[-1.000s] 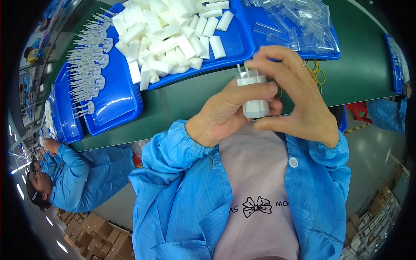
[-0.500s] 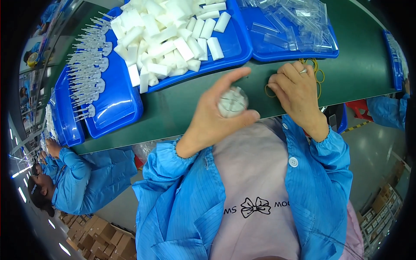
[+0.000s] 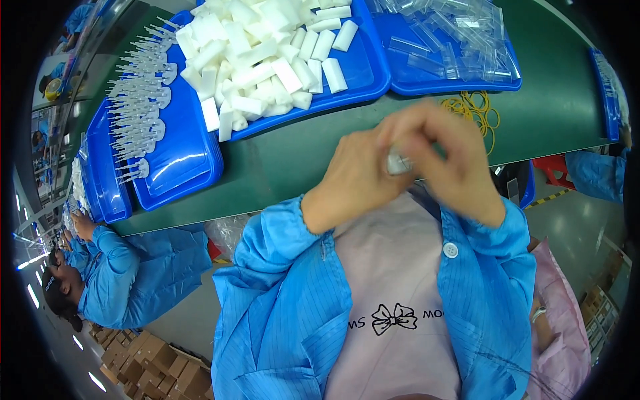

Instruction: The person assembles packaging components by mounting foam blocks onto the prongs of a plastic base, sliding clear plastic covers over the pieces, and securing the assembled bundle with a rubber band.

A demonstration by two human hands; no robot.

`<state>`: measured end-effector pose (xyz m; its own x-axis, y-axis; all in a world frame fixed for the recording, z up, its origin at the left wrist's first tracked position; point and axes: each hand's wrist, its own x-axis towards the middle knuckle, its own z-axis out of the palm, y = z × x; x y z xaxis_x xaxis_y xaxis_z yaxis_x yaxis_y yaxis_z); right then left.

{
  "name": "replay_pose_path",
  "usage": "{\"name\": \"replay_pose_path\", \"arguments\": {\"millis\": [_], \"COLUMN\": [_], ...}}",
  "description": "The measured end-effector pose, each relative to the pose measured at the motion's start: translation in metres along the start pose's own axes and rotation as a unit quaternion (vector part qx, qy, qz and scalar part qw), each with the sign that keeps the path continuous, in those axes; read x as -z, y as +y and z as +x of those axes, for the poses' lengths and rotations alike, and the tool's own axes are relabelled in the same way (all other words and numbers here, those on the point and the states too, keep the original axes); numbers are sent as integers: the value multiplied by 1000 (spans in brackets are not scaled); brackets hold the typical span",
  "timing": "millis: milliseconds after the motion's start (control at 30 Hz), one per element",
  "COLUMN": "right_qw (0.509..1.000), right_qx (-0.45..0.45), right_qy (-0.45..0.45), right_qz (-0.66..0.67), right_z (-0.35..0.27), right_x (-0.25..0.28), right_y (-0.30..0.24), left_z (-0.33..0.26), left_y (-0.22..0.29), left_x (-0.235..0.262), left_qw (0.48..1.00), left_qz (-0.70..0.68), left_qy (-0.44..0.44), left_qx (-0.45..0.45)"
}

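Observation:
My left hand is closed around a small rounded bundle of white pieces. Only its pale end shows between the hands; the rest is hidden by fingers. Over that end arches my right hand, its fingers bent and smeared by motion. Whether it holds anything cannot be made out. Both hands are raised close together over the near edge of the green table. Just beyond the right hand lies a loose heap of yellow rubber bands.
A blue tray carries a pile of white blocks. Clear plastic tubes fill another tray at far right. White spiky plastic parts sit in a left tray. A co-worker in blue sits at left.
My right hand has left the rubber bands and moved left to the bundle. My left hand has shifted slightly right and turned, hiding most of the bundle's round end.

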<state>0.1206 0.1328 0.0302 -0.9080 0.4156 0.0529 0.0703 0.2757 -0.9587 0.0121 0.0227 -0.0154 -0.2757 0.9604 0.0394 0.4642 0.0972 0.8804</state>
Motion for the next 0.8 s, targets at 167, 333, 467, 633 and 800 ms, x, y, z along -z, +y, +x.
{"name": "replay_pose_path", "arguments": {"millis": [167,333,467,633,800], "right_qw": [890,947,973,953,880], "right_qx": [313,197,134,180,115], "right_qy": [-27,51,-25,-78,-43], "right_qz": [-331,-250,-184,233,459], "right_z": [-20,-28,-35,-41,-52], "right_x": [-15,2,7,17,2], "right_y": [-16,1,5,9,16], "left_z": [9,-14,-15,-17,-20], "left_y": [0,7,5,16,27], "left_x": [21,26,27,29,28], "left_qw": [981,915,727,694,701], "left_qz": [-183,-393,-679,-711,-707], "left_qy": [-69,-31,-2,-18,-17], "left_qx": [-20,90,98,111,89]}}
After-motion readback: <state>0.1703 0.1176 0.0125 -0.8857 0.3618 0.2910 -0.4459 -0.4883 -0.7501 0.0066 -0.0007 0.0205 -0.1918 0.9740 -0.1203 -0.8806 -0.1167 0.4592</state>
